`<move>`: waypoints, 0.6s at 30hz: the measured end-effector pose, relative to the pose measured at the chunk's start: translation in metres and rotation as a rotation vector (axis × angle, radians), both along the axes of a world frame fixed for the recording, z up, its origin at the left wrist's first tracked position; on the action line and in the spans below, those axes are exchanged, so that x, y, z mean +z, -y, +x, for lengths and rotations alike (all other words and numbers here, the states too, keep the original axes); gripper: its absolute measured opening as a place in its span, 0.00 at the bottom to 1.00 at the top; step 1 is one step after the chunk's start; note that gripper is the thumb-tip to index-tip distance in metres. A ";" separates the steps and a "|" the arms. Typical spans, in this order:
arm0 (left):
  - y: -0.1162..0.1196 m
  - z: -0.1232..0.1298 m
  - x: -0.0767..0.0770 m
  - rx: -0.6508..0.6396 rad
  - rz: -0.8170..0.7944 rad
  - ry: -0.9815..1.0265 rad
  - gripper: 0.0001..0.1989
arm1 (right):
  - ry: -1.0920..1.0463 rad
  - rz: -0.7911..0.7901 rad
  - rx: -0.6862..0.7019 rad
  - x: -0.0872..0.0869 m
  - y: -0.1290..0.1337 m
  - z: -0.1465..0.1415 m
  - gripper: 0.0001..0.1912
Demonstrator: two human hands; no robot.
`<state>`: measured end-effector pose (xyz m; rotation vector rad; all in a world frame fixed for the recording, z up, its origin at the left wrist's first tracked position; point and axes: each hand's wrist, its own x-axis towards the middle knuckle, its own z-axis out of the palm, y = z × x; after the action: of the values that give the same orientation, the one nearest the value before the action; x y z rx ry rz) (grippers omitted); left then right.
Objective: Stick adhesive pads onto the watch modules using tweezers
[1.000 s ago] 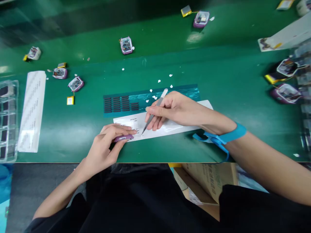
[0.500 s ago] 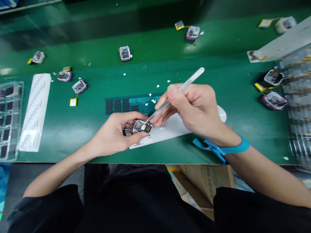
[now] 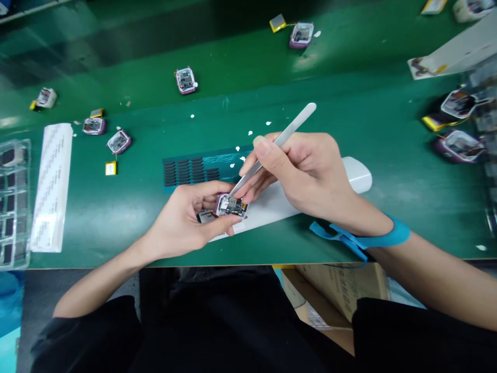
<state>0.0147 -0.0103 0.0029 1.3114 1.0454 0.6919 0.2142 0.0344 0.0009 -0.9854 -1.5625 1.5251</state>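
Head view shows a green workbench [image 3: 128, 223] above cardboard [image 3: 341, 285].

The right hand [image 3: 306, 176] hides part of a white sheet [image 3: 272, 207] and of a teal sheet [image 3: 223, 159] on the green table [image 3: 135, 217]. Fingers of the left hand [image 3: 190, 217] cover edges of a purple-cased device [image 3: 232, 206], its tiniest parts too small to distinguish. The frame crops a clear tray [image 3: 26, 207], left, and a white-cased device [image 3: 471, 10], far right. Blur softens the stacked trays [image 3: 490, 124] at right.
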 end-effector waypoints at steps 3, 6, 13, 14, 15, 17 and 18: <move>0.001 0.000 0.000 -0.006 0.001 0.006 0.08 | -0.002 0.005 0.000 0.000 0.000 0.000 0.22; 0.001 0.000 0.001 -0.008 0.001 0.011 0.07 | -0.003 -0.001 0.006 0.000 0.000 0.000 0.22; 0.002 0.002 0.001 -0.003 0.014 -0.020 0.05 | 0.035 0.034 0.011 -0.001 0.003 0.000 0.20; 0.002 0.002 0.001 -0.005 0.017 -0.026 0.05 | 0.034 0.041 0.007 0.000 0.004 0.000 0.20; 0.002 0.001 0.001 -0.011 0.018 -0.035 0.05 | 0.015 0.057 -0.013 0.000 0.005 0.000 0.20; 0.001 -0.001 0.004 -0.021 0.021 -0.074 0.07 | -0.060 0.123 -0.105 0.002 0.007 0.000 0.19; -0.001 -0.004 0.005 -0.023 0.027 -0.105 0.08 | -0.086 0.165 -0.175 0.003 0.007 0.000 0.19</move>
<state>0.0105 -0.0095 0.0079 1.3934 1.1074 0.6270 0.2144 0.0278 0.0036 -0.9246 -1.4749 1.2812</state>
